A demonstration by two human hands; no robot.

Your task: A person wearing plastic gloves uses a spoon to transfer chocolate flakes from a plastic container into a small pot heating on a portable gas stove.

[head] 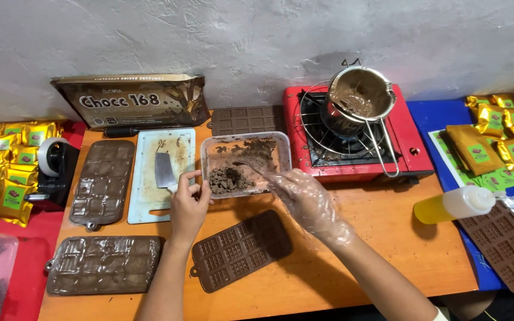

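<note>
My left hand (188, 202) is bare and grips the near left rim of a clear plastic tub (282, 146) that holds crumbly brown chocolate filling (229, 179). In a thin plastic glove, my right hand (304, 196) holds a spoon (251, 168) whose bowl dips into the filling. Just in front of both hands lies an empty brown silicone bar mould (240, 249), set at an angle on the orange table (382, 238).
Two filled moulds (103, 181) (103, 264) and a white cutting board with a scraper (165, 170) lie left. A red gas stove (414, 154) carries a steel pot (358, 95). An oil squeeze bottle (454, 205), another mould (504, 244), gold packets and a tape dispenser (55, 163) flank the table.
</note>
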